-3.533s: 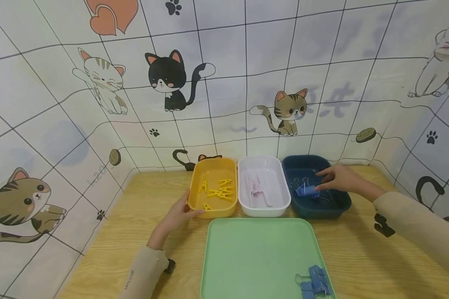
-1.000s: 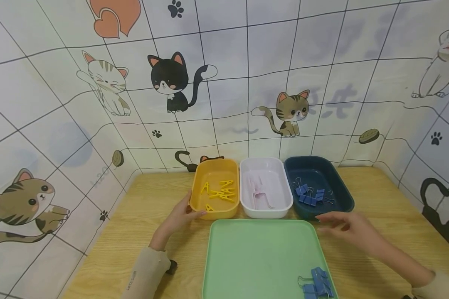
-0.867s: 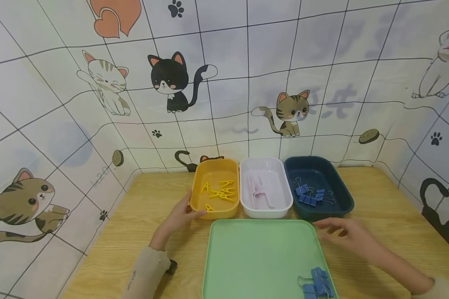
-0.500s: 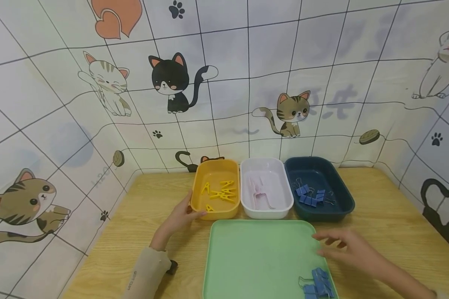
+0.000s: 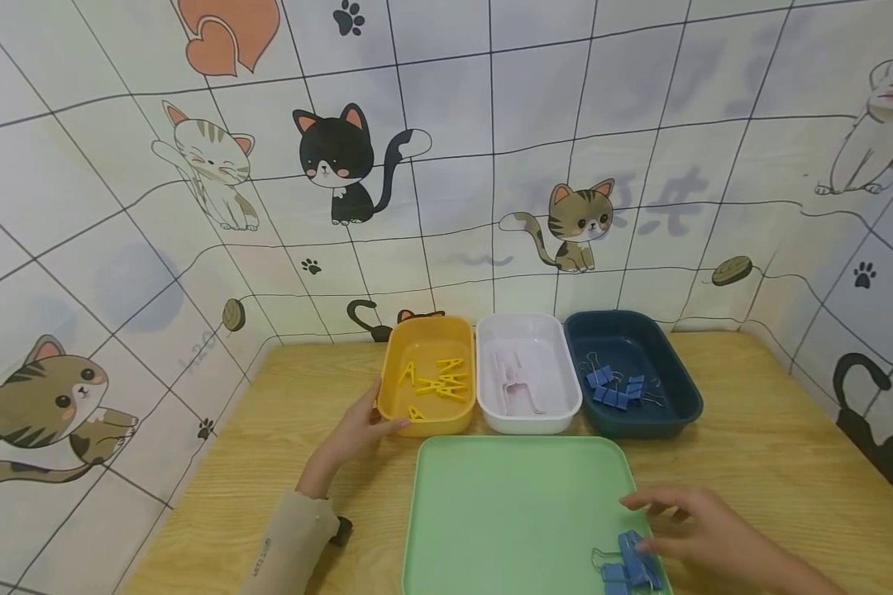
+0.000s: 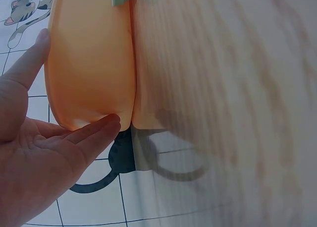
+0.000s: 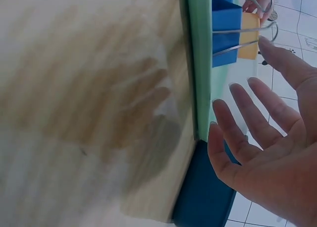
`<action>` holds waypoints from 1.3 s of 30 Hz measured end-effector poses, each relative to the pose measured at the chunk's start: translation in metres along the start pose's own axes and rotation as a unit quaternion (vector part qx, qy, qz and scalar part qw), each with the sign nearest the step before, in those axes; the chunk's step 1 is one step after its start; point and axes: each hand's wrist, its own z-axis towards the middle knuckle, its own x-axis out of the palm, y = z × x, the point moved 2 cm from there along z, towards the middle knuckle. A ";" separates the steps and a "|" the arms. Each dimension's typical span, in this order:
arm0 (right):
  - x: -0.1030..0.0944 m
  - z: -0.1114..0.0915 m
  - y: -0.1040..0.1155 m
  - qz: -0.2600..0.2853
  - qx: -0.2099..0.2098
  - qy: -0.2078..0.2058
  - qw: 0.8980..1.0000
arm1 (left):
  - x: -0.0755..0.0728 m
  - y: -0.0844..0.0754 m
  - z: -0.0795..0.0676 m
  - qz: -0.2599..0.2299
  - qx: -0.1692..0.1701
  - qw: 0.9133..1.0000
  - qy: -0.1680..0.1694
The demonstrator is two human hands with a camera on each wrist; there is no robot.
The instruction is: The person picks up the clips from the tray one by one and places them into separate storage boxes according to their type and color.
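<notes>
My left hand (image 5: 357,423) rests at the near left corner of the yellow bin (image 5: 426,426), its fingers along the outer side and thumb at the front rim. In the left wrist view those fingers (image 6: 99,133) lie nearly straight against the wall. Over the right edge of the green tray (image 5: 513,496), my right hand (image 5: 703,529) hovers with fingers relaxed and thumb apart, holding nothing. Its thumb overlaps the blue binder clips (image 5: 640,562) on the tray's near right part. The right wrist view shows a blue binder clip (image 7: 225,31) with wire handles beside the spread fingers.
Several small yellow clips (image 5: 446,386) lie in the yellow bin. Beside it a white bin (image 5: 527,424) holds pale pink clips (image 5: 517,384). The navy bin (image 5: 643,427) on the right contains several blue binder clips (image 5: 612,398). A cat-patterned wall (image 5: 461,198) stands behind the wooden table (image 5: 766,430).
My right hand was in the navy bin at a blue binder clip, then came out without it and moved down toward the binder clips on the tray. My left hand stays at the yellow bin.
</notes>
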 end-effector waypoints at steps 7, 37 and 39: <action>0.005 -0.009 -0.004 0.039 0.049 0.031 0.998 | -0.001 0.002 0.000 -0.003 -0.005 1.000 0.002; 0.014 -0.012 -0.015 0.000 0.059 0.040 0.997 | 0.000 -0.005 0.000 -0.006 0.005 1.000 0.004; 0.012 -0.011 -0.014 -0.001 0.052 0.036 0.998 | 0.000 -0.005 0.000 -0.006 0.003 1.000 0.003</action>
